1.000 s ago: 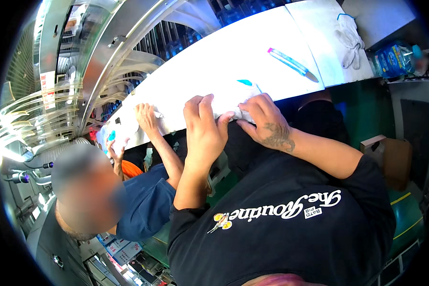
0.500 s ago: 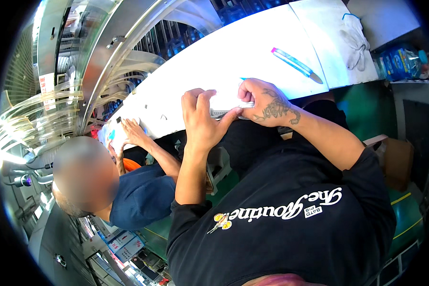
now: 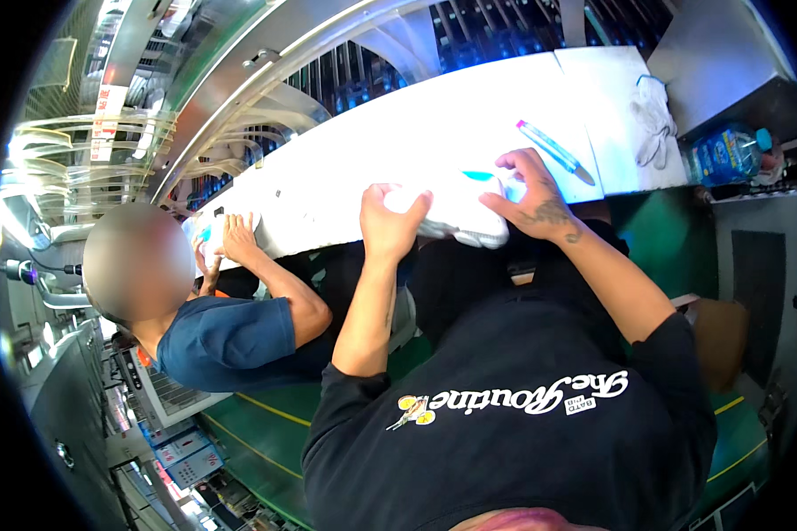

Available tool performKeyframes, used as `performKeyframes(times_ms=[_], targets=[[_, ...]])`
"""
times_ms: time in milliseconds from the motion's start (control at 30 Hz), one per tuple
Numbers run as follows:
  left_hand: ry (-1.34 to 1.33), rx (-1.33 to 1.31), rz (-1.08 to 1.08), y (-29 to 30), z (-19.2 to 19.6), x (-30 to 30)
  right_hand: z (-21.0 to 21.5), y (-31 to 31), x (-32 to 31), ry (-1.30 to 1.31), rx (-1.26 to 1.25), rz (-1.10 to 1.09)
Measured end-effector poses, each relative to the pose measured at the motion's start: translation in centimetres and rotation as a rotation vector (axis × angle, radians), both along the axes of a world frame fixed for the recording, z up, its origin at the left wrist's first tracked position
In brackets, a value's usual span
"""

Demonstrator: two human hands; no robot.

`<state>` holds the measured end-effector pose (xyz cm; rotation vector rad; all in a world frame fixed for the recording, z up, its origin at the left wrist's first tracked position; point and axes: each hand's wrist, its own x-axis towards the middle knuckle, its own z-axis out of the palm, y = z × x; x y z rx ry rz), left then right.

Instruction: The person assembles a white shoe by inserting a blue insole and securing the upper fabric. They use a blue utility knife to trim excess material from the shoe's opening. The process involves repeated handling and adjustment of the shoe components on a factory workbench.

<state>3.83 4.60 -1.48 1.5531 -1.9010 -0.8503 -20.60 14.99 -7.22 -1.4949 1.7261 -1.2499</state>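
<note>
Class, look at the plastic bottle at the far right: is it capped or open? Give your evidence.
Capped: a blue-green cap covers one end of the bottle. How tightly it is closed, I cannot tell.

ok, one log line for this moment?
left hand: holding white thick-soled shoe | right hand: touching its right end | on white worktop: slim blue pink-ended tool, white knit glove

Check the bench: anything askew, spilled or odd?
No spill or damage visible. Slightly untidy: a rumpled white glove lies at the right end of the white bench, and a blue-handled brush lies loose at a slant beyond the right hand. Glare hides fine detail on the white shoe.
</note>
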Motion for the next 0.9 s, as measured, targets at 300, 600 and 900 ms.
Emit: performKeyframes(times_ms=[300, 600, 900], targets=[[0.615, 0.525, -0.417, 4.3, -1.6, -5.2, 9.3, -0.5, -2.1, -0.370, -0.180, 0.114], [0.394, 0.168, -0.611, 7.1, 0.7, -2.2, 9.4, -5.3, -1.8, -0.432, -0.048, 0.079], [-0.024, -0.784, -0.848, 7.4, 1.2, -0.9, 9.4, -7.0, -1.0, -0.341, 0.010, 0.085]])
